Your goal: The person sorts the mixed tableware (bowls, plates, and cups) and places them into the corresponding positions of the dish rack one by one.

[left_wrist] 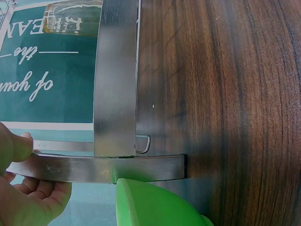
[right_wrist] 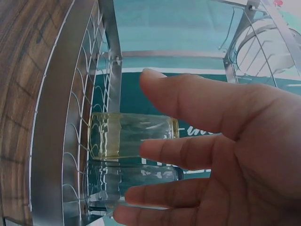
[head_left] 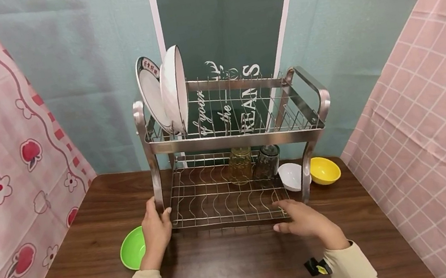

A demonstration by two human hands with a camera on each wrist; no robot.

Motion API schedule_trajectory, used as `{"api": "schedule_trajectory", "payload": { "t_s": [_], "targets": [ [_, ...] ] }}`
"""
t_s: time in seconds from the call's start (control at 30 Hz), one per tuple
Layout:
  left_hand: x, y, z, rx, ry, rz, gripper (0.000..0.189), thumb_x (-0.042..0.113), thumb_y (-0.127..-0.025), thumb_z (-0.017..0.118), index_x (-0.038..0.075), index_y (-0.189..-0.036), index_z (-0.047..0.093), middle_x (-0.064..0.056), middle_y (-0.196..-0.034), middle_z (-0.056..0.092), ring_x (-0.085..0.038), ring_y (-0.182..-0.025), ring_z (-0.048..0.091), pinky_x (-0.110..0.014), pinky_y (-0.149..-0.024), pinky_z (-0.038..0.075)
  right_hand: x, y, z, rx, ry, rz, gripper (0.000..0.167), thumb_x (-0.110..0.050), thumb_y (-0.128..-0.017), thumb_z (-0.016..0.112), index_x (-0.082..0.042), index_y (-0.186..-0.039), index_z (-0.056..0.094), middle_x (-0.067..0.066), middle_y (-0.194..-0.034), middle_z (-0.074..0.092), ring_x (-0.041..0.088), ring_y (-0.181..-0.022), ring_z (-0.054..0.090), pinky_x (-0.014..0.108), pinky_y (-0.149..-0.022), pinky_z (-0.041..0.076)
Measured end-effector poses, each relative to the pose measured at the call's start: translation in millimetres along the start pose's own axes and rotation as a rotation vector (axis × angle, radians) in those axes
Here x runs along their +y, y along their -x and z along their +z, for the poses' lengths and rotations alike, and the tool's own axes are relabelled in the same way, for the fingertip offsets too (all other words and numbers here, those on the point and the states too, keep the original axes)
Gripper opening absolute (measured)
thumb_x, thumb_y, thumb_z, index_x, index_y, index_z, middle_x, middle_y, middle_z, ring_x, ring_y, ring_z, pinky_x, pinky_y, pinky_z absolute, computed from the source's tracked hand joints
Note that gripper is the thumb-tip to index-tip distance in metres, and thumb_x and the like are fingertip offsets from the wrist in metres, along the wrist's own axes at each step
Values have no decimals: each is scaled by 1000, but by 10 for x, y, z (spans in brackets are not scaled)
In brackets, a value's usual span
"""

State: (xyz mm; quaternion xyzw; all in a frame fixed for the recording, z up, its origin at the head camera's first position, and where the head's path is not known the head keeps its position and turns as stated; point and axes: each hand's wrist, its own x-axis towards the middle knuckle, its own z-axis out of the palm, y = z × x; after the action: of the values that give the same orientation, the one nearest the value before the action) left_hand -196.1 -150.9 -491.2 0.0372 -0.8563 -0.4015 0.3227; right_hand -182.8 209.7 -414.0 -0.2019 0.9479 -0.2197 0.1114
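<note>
A two-tier metal dish rack [head_left: 232, 141] stands on the wooden table. My left hand [head_left: 156, 229] grips its left front leg [left_wrist: 80, 168], thumb on one side and fingers curled round the other. Just in front of the lower tier's right part is my right hand [head_left: 305, 218], fingers extended and apart, holding nothing. In the right wrist view, a yellowish glass [right_wrist: 134, 136] and a dark glass [right_wrist: 127, 181] show behind those fingers, on the lower tier. A patterned-rim plate [head_left: 151, 89] and a white bowl [head_left: 175, 88] stand on edge at the upper tier's left end.
A green bowl [head_left: 133, 251] sits on the table [head_left: 227, 274] beside my left wrist. By the rack's right leg are a small white bowl [head_left: 290, 177] and a yellow bowl [head_left: 325, 170]. Printed cloths [head_left: 441, 133] hang around the back and sides.
</note>
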Motion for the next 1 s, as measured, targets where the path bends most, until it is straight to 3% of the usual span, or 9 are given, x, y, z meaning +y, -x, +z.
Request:
{"api": "schedule_trajectory", "payload": {
  "t_s": [0.27,0.7,1.0],
  "targets": [
    [3,-29,-24,-21,10,-20,44,2,-82,68,-2,-120,45,-30,-94,58,-50,-83,56,-58,-68,40,98,55,-45,26,1,-24,60,-27,-83,70,5,-129,48,24,-125,50,40,-115,46,52,-92,36],
    [1,-13,10,4,16,-12,44,1,-80,69,-1,-117,46,-29,-91,59,-50,-81,56,-57,-68,40,231,217,-107,50,-35,-45,60,-28,-84,69,6,-128,48,22,-125,52,41,-114,47,53,-91,37],
    [-5,2,5,-6,13,-19,43,1,-81,68,-1,-118,46,-29,-92,59,-50,-82,56,-57,-68,40,331,321,-172,65,-68,-2,60,-33,-84,68,3,-128,49,21,-120,56,40,-112,49,54,-89,38]
  ]
}}
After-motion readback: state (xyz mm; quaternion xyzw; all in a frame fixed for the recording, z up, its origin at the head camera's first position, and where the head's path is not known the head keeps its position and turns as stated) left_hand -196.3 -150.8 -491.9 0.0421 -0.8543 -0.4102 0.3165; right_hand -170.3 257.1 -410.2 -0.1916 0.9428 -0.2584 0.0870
